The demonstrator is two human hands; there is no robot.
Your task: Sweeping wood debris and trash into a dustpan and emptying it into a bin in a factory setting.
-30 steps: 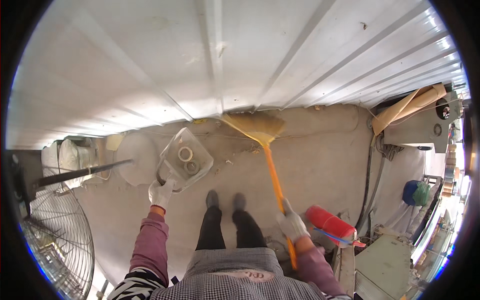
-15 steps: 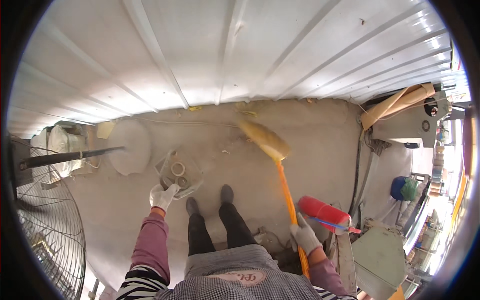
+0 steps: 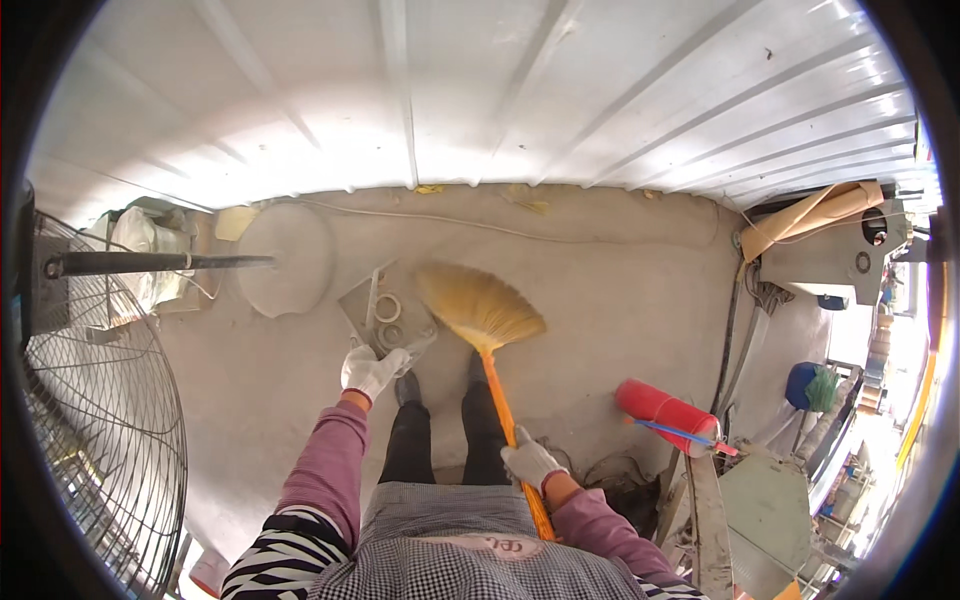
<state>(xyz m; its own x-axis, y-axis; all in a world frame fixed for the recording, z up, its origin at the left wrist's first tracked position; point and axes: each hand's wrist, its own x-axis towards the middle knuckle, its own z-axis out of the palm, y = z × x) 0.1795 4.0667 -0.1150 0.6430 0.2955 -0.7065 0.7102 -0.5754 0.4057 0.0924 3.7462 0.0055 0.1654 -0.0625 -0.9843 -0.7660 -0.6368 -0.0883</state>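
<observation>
Concrete floor [image 3: 620, 300] below a corrugated wall [image 3: 450, 90]. Right hand [image 3: 528, 462] grips the broom [image 3: 490, 340], bristles pointing up-frame; left hand [image 3: 370, 370] grips a dustpan [image 3: 385, 315].

Both hands wear white fabric work gloves: the left hand [image 3: 370, 370] and the right hand [image 3: 528, 462] are covered to the wrist, where the cuffs meet the sleeves. The sleeves are dusty pink and slightly creased along the forearms. Near the left shoulder the pink gives way to a bold black-and-white zebra-like stripe pattern. Over the chest lies a small black-and-white checked apron or vest with a pale rounded patch at its middle. The legs are in close-fitting black trousers, ending in dark shoes on the concrete floor.
</observation>
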